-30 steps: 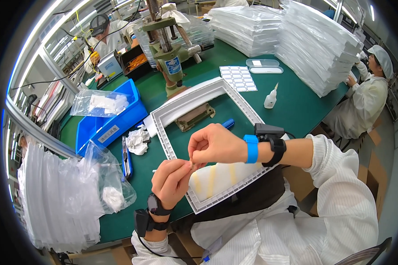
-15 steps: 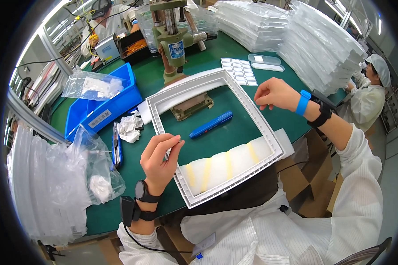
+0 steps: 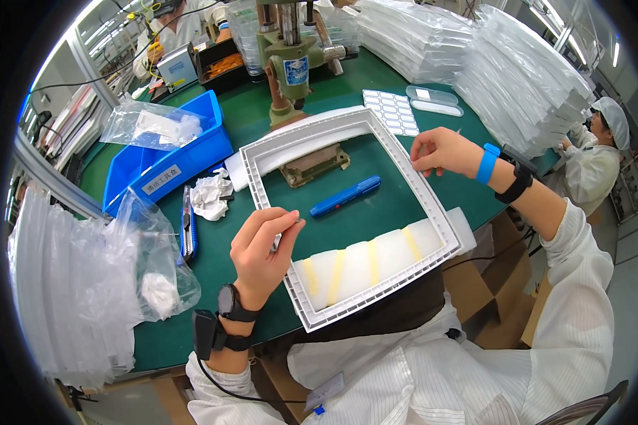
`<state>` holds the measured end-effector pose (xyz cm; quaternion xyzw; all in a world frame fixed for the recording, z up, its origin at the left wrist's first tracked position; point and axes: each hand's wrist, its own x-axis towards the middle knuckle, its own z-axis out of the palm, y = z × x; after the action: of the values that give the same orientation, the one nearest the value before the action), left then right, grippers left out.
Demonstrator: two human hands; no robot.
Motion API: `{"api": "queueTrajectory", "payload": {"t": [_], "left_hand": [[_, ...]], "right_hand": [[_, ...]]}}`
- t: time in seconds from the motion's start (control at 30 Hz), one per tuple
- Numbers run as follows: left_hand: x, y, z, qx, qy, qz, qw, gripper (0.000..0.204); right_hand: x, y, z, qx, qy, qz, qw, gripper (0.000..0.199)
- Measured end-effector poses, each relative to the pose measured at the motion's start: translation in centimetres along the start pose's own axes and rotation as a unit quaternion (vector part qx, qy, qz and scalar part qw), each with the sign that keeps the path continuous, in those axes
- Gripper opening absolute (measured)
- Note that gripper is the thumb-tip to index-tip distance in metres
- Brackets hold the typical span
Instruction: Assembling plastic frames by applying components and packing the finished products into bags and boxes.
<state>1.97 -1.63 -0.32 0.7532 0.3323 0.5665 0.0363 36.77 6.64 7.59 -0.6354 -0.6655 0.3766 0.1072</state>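
Busy workshop in our head view: green tabletop [image 3: 164, 346], bench press [image 3: 290, 57] at the back, stacks of clear-bagged sheets [image 3: 528, 85] at right, and a co-worker [image 3: 599, 156] past them. Our white frame [image 3: 384, 289] lies in front of us, a rounded-corner rectangle in what looks like plastic, its rails ribbed with little cells. Soft white foam [image 3: 372, 261] with yellowish stripes shows through its near end, and a glossy blue marker [image 3: 345, 196] lies inside the opening. Our left hand [image 3: 259, 248] is over the left rail, thumb and fingertips nearly meeting; our right hand [image 3: 446, 151] curls loosely by the right rail. Can't tell if either pinches anything tiny. Crumpled white tissue [image 3: 211, 197] sits beside a blue bin [image 3: 202, 163].
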Motion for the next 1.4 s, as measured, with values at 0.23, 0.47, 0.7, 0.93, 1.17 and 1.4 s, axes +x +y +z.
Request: {"api": "queueTrajectory", "payload": {"t": [0.23, 0.47, 0.7, 0.93, 1.17, 1.4], "left_hand": [[0.1, 0.1, 0.1, -0.006, -0.002, -0.005, 1.0, 0.021], [0.1, 0.0, 0.1, -0.006, 0.005, -0.002, 1.0, 0.02], [0.3, -1.0, -0.3, 0.025, 0.046, -0.066, 0.996, 0.017], [0.3, -3.1, -0.5, 0.029, 0.092, -0.11, 0.989, 0.013], [0.0, -3.4, -0.5, 0.008, 0.072, -0.127, 0.989, 0.014], [0.2, -3.6, -0.5, 0.017, 0.078, -0.121, 0.989, 0.012]], "right_hand": [[1.2, 2.8, 0.0, 0.285, -0.105, 0.146, 0.942, 0.018], [1.5, 3.4, 0.8, 0.361, -0.125, 0.118, 0.917, 0.017], [0.3, -3.1, 5.6, -0.158, 0.171, -0.34, 0.911, 0.026], [3.2, -2.8, 11.2, -0.342, 0.051, -0.402, 0.848, 0.029], [4.1, -6.0, 9.5, 0.251, -0.185, -0.047, 0.949, 0.024], [7.6, -7.0, 9.1, 0.4, -0.196, 0.053, 0.894, 0.031]]}}
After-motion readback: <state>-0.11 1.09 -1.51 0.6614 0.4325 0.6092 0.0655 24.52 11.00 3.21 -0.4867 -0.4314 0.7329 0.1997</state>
